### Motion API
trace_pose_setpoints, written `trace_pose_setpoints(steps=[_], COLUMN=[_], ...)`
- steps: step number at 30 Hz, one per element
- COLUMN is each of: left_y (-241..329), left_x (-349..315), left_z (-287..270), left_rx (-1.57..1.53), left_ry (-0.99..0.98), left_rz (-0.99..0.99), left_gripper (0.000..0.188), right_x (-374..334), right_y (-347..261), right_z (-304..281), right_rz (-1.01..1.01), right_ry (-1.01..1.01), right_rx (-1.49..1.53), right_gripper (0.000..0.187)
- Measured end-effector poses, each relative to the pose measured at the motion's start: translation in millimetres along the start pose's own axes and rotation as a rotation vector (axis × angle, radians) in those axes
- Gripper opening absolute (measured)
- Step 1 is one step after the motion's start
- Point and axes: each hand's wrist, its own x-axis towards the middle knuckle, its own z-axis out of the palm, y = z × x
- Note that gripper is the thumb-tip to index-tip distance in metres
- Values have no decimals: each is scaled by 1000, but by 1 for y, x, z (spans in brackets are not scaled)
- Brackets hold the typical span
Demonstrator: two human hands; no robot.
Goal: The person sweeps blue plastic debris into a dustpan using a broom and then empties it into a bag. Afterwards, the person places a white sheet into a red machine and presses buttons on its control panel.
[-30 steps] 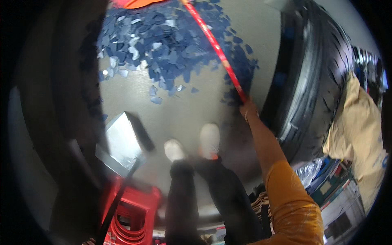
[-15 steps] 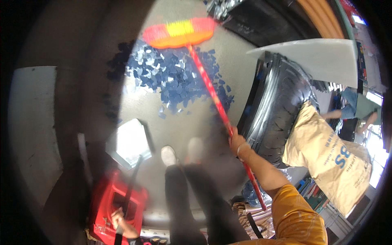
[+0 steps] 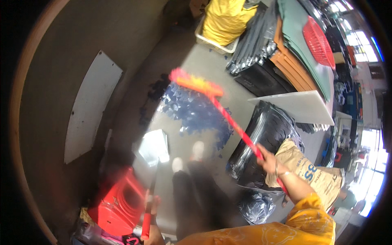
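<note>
My right hand is wrapped round the red handle of a broom. Its pink, yellow and orange head lies at the far edge of a heap of dark blue flat scraps on the floor. Low on the left, my left hand, partly blurred, grips the long handle of a dustpan. The pale metal pan rests on the floor left of my shoes, nearer to me than the scraps. No scraps can be made out in the pan, which is bright with glare.
Beside my left arm stands a red plastic stool. Right of the scraps lie a black plastic-wrapped stack, a white sheet and a brown paper sack. Farther off is a yellow sack in a basket. A wall runs along the left.
The view has shifted, bringing the yellow sack and more stacked sheets into sight. The broom head now sits closer to the scraps, at their far edge. Both hands keep their holds.
</note>
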Motion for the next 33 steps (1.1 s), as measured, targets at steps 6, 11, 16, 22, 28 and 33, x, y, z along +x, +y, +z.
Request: trace_pose_setpoints(steps=[6, 11, 16, 22, 28, 33], left_y=[6, 28, 30, 21, 28, 48], left_x=[-31, -36, -40, -80, -85, -62], left_z=[44, 45, 15, 4, 7, -13], left_rx=[-354, -764, -760, -491, -254, 104], left_ry=[-57, -81, -138, 170, 164, 212], left_rz=[-108, -381, -429, -222, -278, -262], left_gripper=[45, 33, 12, 18, 25, 18], right_x=[272, 270, 150, 133, 206, 215], right_y=[-83, -87, -31, -104, -183, -144], right_z=[20, 108, 71, -94, 14, 109], right_rz=[143, 199, 360, -29, -262, -137], right_ry=[-124, -247, -608, -704, -518, -606], right_rx=[-245, -292, -798, -935, -825, -896], right_gripper=[64, 62, 68, 90, 78, 73])
